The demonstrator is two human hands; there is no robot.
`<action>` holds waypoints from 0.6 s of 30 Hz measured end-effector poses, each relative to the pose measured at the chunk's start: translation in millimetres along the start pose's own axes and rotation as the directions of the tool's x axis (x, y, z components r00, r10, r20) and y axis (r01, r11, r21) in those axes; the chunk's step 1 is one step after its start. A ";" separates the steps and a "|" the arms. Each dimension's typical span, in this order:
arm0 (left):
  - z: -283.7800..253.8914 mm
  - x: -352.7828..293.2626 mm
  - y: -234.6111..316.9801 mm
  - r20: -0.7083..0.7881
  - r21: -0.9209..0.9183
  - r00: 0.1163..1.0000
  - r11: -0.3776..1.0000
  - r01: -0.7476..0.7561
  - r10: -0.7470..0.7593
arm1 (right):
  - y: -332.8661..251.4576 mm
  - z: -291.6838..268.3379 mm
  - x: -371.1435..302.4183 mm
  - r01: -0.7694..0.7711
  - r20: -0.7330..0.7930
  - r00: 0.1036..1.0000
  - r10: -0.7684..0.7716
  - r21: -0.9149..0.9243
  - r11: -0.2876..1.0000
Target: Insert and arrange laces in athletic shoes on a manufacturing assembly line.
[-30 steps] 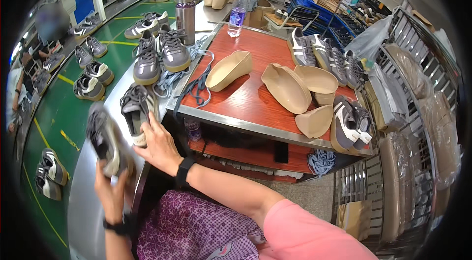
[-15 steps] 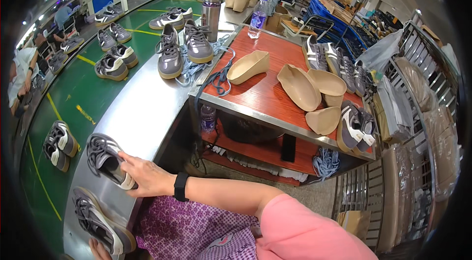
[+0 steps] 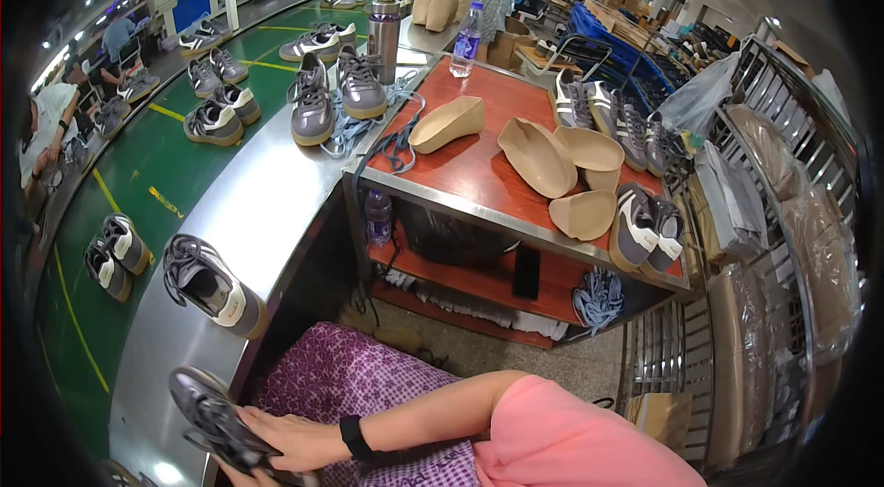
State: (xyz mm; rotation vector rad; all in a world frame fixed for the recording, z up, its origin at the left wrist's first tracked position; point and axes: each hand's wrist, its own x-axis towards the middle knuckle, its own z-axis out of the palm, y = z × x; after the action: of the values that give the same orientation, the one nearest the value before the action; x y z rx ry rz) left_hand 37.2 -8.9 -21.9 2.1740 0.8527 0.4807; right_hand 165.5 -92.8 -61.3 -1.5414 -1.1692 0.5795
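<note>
A dark grey sneaker (image 3: 210, 409) with laces is held low at the left, tilted over the metal ledge (image 3: 147, 395). My right hand (image 3: 299, 439), with a black band on its wrist, lies over the sneaker's opening and side, fingers closed on it. Only part of my left hand (image 3: 241, 476) shows at the lower edge, around the heel end of the same shoe; some of its fingers are hidden. Just beyond, a matching sneaker (image 3: 216, 289) with a pale heel stands on the ledge, touched by neither hand.
A green conveyor belt (image 3: 138, 183) carrying pairs of sneakers runs along the left. Ahead, more sneakers (image 3: 313, 105) stand by blue laces and a steel flask (image 3: 384, 38). A red-topped table (image 3: 460, 160) bears beige shoe-shaped forms (image 3: 539, 156), a bottle and sneakers. Metal racks line the right.
My right hand has let go of the farther sneaker, which stays on the ledge, and moved nearer to the second one. That sneaker is now lifted and tilted between both hands.
</note>
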 end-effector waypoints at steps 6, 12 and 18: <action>7.7 -66.1 1.4 0.094 -0.035 0.996 0.999 0.008 -0.005 | 7.8 16.1 -53.6 0.045 0.105 0.994 -0.042 -0.023 0.999; 12.1 -80.0 -3.9 0.162 0.022 0.984 0.997 0.072 -0.075 | 16.0 13.4 -66.2 -0.006 0.271 0.962 0.021 -0.054 0.999; -2.5 -87.2 -12.0 0.165 0.025 0.985 0.998 -0.055 0.050 | 11.6 0.8 -66.9 0.086 0.180 0.978 -0.104 0.104 0.991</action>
State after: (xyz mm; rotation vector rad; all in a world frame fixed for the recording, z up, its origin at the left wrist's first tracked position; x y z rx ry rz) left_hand -31.1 -62.8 -35.5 2.2329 0.7186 0.3106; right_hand 142.3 -151.6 -86.2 -1.3644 -1.3289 0.7160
